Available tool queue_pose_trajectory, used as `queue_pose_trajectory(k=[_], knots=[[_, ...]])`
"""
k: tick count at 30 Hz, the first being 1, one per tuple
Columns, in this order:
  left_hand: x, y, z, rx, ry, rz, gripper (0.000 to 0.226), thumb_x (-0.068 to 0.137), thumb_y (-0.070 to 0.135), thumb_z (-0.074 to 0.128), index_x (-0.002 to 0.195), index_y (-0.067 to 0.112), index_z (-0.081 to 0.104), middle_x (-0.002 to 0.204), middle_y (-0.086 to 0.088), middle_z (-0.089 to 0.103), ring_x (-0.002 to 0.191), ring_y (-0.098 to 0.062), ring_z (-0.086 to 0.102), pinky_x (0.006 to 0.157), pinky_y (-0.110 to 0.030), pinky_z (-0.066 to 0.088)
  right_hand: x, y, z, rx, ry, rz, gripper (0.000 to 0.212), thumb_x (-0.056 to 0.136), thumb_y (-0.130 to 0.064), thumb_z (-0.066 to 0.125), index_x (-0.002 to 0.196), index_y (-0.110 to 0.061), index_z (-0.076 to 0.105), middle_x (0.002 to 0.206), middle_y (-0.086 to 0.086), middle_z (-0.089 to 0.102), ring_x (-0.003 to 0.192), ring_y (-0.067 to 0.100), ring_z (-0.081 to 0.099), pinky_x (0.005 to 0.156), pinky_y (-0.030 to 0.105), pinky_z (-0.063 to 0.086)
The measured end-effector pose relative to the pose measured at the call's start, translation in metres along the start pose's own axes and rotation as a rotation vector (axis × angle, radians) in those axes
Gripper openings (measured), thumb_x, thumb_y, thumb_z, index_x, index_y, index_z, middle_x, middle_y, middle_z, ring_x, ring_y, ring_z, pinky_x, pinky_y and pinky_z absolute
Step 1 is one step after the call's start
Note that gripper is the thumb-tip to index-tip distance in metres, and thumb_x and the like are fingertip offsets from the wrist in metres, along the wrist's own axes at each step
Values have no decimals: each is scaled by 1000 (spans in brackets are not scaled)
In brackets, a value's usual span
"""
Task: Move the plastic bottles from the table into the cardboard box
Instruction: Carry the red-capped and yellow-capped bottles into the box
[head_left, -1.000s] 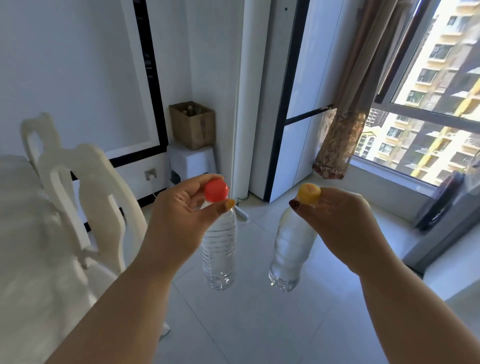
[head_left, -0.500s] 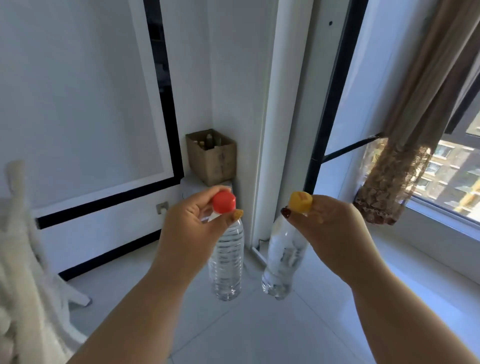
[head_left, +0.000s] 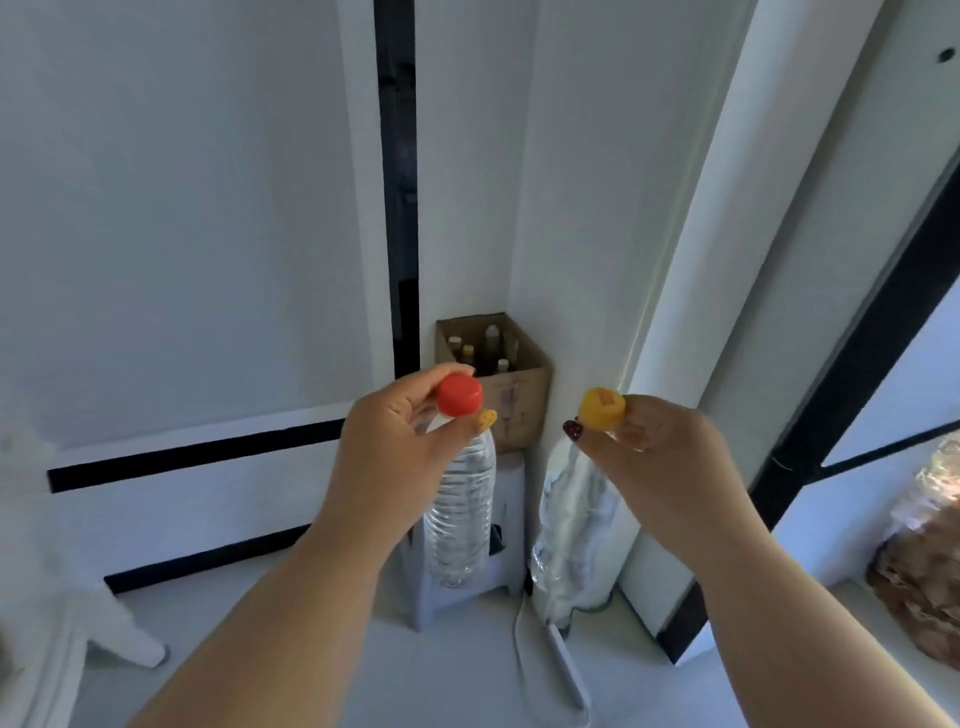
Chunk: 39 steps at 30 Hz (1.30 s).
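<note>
While fingertips (head_left: 460, 370) are pinching just under a red cap (head_left: 458, 395), the left hand (head_left: 395, 457) is dangling one clear bottle (head_left: 460, 512) at frame centre. The right hand (head_left: 660, 462) is pinching a second bottle (head_left: 571, 525) below its yellow cap (head_left: 601, 409). Both are hanging in the air, short of the cardboard box (head_left: 511, 410) sitting on a white stool (head_left: 506, 525) just above centre. Several bottles are already standing inside; these two are still waiting to go in.

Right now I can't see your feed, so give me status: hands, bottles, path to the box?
Left hand pinches red-capped bottle; right hand pinches yellow-capped bottle. Cardboard box ahead on white stool, bottles already inside. Nothing between.
</note>
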<state>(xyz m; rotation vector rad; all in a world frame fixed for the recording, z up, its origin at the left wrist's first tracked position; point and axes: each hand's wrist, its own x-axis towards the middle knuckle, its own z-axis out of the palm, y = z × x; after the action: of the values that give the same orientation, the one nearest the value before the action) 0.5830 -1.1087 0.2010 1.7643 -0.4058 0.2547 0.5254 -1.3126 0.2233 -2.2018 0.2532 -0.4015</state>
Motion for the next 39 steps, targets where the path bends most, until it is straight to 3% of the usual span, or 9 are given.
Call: queue_pose_trajectory(k=[7, 14, 17, 21, 24, 30, 32, 35, 39], knots=[[168, -67, 35, 9, -12, 35, 38, 77, 19, 80, 109, 35, 68, 101, 25, 71, 92, 22, 62, 75, 4, 41, 173, 24, 45, -3, 82, -23, 25, 82, -43, 71, 85, -18, 72, 80, 5, 72, 78, 26, 66, 67, 34, 51], [318, -122, 57, -3, 5, 12, 35, 75, 16, 83, 107, 26, 72, 102, 13, 76, 97, 4, 70, 88, -12, 51, 329, 40, 81, 57, 163, -6, 28, 83, -37, 70, 83, -9, 70, 84, 14, 71, 77, 34, 63, 59, 29, 41], [374, -147, 71, -11, 34, -1, 34, 76, 16, 83, 105, 28, 72, 103, 13, 76, 99, 0, 70, 93, -21, 53, 393, 46, 96, 75, 169, -9, 26, 83, -39, 70, 78, -13, 69, 77, 9, 70, 65, 27, 58, 58, 30, 42], [432, -179, 93, -3, 75, -17, 35, 77, 13, 83, 106, 27, 71, 106, 12, 76, 102, 1, 69, 96, -24, 53, 468, 62, 117, 102, 158, -15, 21, 83, -40, 68, 87, -20, 72, 85, 0, 73, 78, 19, 63, 62, 28, 42], [458, -206, 110, -13, 79, -68, 35, 77, 11, 83, 107, 25, 71, 105, 12, 76, 101, 2, 69, 95, -22, 53, 511, 83, 138, 98, 111, -1, 25, 84, -39, 68, 103, -23, 73, 98, -9, 73, 96, 11, 65, 75, 24, 41], [495, -288, 152, 188, 26, -258, 38, 72, 27, 86, 100, 44, 66, 96, 26, 72, 93, 10, 66, 85, -14, 51, 576, 148, 198, -37, -44, 53, 16, 87, -36, 65, 85, -20, 69, 78, -6, 69, 77, 12, 64, 68, 32, 51], [497, -315, 162, 240, -22, -313, 38, 73, 30, 86, 96, 49, 63, 96, 32, 69, 91, 12, 65, 80, -11, 51, 587, 173, 217, -97, -100, 73, 13, 87, -34, 66, 80, -24, 66, 72, -7, 65, 70, 8, 61, 57, 25, 45], [497, -350, 171, 335, -96, -394, 35, 72, 32, 86, 95, 43, 61, 88, 26, 70, 86, 10, 65, 74, -9, 52, 596, 205, 237, -161, -158, 118, 14, 85, -34, 68, 76, -25, 64, 68, -7, 63, 66, 10, 60, 53, 23, 39], [499, -385, 177, 531, -247, -465, 38, 72, 40, 84, 96, 38, 54, 89, 19, 67, 82, 4, 61, 69, -8, 44, 602, 238, 255, -281, -253, 162, 13, 78, -34, 74, 76, -24, 67, 69, -5, 67, 67, 14, 62, 59, 30, 50]])
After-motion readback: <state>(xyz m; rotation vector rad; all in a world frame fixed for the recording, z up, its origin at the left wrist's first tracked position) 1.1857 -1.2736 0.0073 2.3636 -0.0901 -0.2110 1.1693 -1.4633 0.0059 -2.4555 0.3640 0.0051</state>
